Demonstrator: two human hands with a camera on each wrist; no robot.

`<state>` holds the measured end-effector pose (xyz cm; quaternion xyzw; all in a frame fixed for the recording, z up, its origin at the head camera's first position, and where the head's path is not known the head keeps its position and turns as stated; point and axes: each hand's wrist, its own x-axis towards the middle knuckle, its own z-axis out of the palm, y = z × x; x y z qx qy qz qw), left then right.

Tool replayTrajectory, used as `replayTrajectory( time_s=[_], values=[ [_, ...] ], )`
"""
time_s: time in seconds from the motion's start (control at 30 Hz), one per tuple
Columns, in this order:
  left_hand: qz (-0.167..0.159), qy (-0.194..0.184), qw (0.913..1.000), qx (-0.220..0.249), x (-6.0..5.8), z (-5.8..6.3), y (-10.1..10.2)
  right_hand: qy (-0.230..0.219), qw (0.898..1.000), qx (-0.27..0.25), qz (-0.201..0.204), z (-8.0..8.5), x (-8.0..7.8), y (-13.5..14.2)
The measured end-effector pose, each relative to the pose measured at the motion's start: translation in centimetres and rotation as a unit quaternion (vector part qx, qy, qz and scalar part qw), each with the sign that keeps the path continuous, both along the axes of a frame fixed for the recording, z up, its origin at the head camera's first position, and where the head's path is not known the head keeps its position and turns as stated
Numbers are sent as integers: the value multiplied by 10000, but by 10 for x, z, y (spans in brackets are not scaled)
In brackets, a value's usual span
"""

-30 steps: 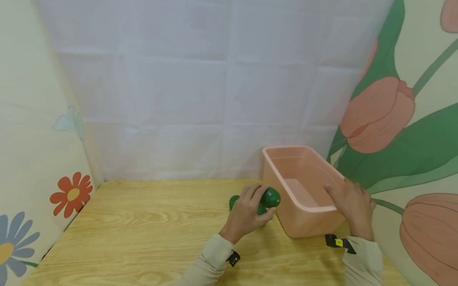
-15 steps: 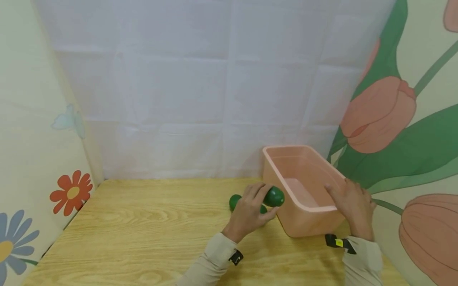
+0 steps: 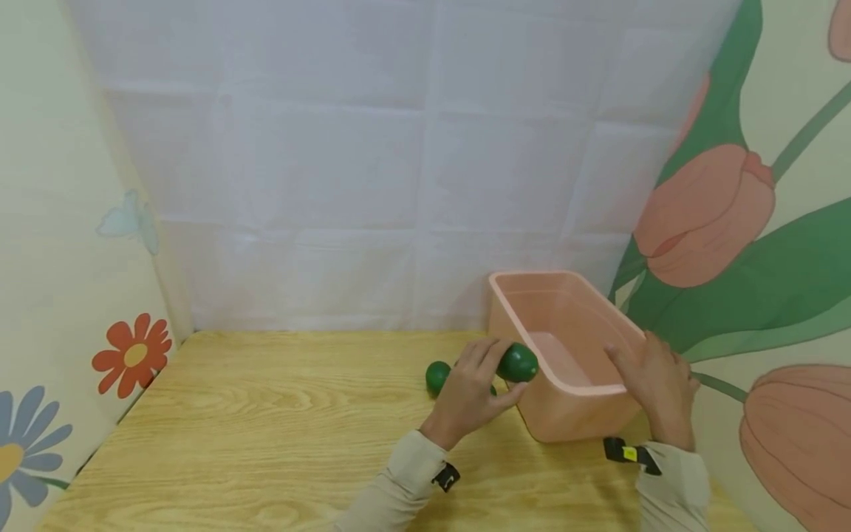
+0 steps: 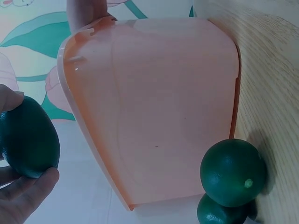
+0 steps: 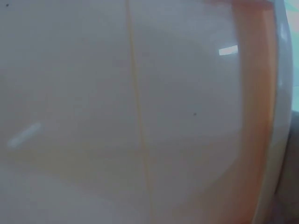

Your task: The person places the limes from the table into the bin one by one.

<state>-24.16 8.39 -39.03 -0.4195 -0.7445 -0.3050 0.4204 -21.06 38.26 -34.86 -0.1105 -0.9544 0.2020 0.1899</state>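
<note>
My left hand [image 3: 468, 391] holds a smooth, dark green oval fruit [image 3: 520, 363] between thumb and fingers, beside the upper left wall of a pink plastic bin [image 3: 573, 417]. Up close in the left wrist view, the held fruit [image 4: 30, 137] is glossy and egg-shaped, level with the bin's rim. Two more green fruits lie on the table by the bin, a nearer one [image 4: 233, 172] with a pale stem spot and another [image 4: 219, 210] partly behind it. My right hand [image 3: 658, 388] grips the bin's right rim, thumb inside, fingers outside. The bin's visible floor is bare.
A light wood-grain table [image 3: 266, 428] carries everything. White creased cloth [image 3: 319, 162] hangs behind it. Flower-printed panels stand at the left and right, the right panel [image 3: 705, 214] close behind the bin and my right hand.
My left hand has risen slightly and shifted right with the green fruit, toward the bin's rim. More of the left fruit on the table shows. My right hand stays on the rim.
</note>
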Motion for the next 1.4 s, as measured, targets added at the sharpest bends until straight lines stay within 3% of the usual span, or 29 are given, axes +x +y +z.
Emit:
replayTrajectory(
  time_s=[0.37, 0.87, 1.17, 1.4],
  values=[
    [-124, -163, 9997, 101, 0, 3, 8, -69, 9999, 40, -64, 0, 0, 4],
    [43, 267, 9996, 44, -3, 0, 15, -53, 10000, 50, -11, -1, -1, 2],
    [-195, -13, 9997, 166, -2, 0, 19, -211, 9997, 100, -73, 1, -3, 0],
    [-140, 192, 9997, 28, -5, -2, 24, -279, 9995, 63, -140, 0, -3, 0]
  ],
)
